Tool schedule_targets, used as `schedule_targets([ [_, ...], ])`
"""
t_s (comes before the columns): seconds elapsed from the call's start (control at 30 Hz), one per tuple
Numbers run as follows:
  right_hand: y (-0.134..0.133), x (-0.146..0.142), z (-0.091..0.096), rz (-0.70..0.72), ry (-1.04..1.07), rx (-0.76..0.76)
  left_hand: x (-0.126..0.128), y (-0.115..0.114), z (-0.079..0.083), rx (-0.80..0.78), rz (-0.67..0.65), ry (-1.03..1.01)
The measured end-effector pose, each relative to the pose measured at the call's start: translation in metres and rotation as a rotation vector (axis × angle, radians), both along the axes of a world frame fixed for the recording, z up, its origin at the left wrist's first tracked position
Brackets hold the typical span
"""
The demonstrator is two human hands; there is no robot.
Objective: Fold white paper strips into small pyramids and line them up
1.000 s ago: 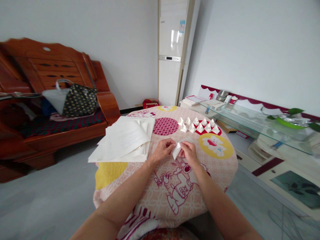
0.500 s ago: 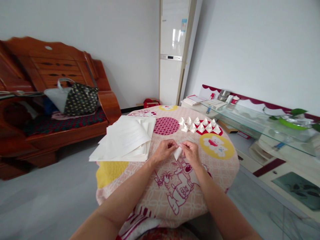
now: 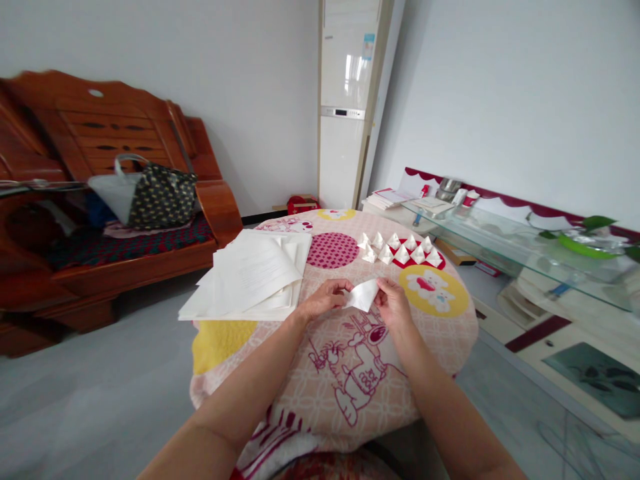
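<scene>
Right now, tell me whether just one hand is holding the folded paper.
No, the left hand and the right hand both hold the folded paper, one at each side.

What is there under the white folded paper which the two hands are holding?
Around the white folded paper, between the left hand and right hand, a pink patterned tablecloth shows, with a magenta cartoon drawing nearer the person. Anything directly beneath is covered.

Bare left hand (image 3: pixel 326 299), bare right hand (image 3: pixel 394 304), centre frame. Bare forearms (image 3: pixel 253 373), lower frame. Red patterned fabric clothing (image 3: pixel 323 468), bottom centre, details unclear.
</scene>
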State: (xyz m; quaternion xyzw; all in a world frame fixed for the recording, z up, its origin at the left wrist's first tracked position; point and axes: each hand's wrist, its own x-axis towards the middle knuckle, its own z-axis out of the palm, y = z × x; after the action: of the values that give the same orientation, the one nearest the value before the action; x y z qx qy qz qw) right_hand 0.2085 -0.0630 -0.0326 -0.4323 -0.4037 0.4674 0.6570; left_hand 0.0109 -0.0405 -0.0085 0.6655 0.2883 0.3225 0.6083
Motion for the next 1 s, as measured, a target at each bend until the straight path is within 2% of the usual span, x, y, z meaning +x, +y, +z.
schedule_targets([
  [0.17,0.005,0.005,-0.008,-0.053,0.237,-0.035,-0.003,0.001,0.002,-0.048,-0.015,0.034],
  [0.43,0.005,0.001,-0.005,0.095,0.382,0.005,-0.004,0.006,0.002,-0.182,0.100,-0.224],
  [0.57,-0.004,-0.003,0.004,0.237,0.320,-0.032,-0.004,0.006,0.005,-0.237,0.136,-0.433],
  [0.67,-0.009,-0.007,0.007,0.271,0.140,-0.066,-0.005,0.007,0.007,-0.238,0.196,-0.507],
  [0.77,-0.010,-0.010,0.006,0.119,-0.083,-0.085,-0.006,0.009,0.008,-0.158,0.317,-0.488],
  [0.87,-0.010,-0.011,0.007,-0.041,-0.239,-0.024,-0.008,0.009,0.009,0.049,0.438,-0.366],
  [0.93,-0.011,-0.013,0.009,-0.035,-0.307,0.047,-0.009,0.007,0.009,0.202,0.454,-0.223],
  [1.0,-0.014,-0.018,0.011,0.038,-0.359,0.098,-0.007,0.002,0.009,0.343,0.435,-0.072],
])
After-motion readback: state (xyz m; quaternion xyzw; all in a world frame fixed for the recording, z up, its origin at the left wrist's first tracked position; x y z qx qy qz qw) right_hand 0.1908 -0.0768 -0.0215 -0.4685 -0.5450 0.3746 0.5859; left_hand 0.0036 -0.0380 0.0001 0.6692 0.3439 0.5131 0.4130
